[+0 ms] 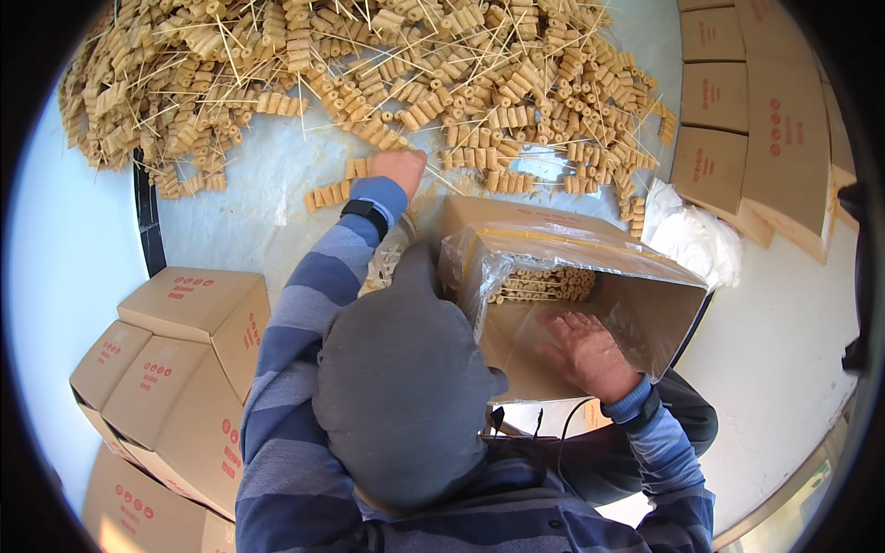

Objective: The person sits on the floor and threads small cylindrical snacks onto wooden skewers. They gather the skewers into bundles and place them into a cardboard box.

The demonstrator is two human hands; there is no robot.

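Note:
Over the near edge of a large pile of skewers threaded with tan, ring-like rolls [516,88], my left hand [396,169] is closed, knuckles up. Rolls show at its left side and a thin stick slants out at its right, so it seems to grip a skewer; its fingertips are hidden. Just left of it lies another short skewer [327,194]. My right hand [590,355] is open, palm down with fingers stretched, at the mouth of a cardboard box [553,221] lined with clear plastic. Inside that box, stacked skewers [544,286] lie in rows.
Closed cartons with red print [175,369] are stacked at the left, and more cartons [719,101] at the far right. A white plastic bag [691,235] rests beside the open box. A dark grey cap [401,396] hides the middle of the view.

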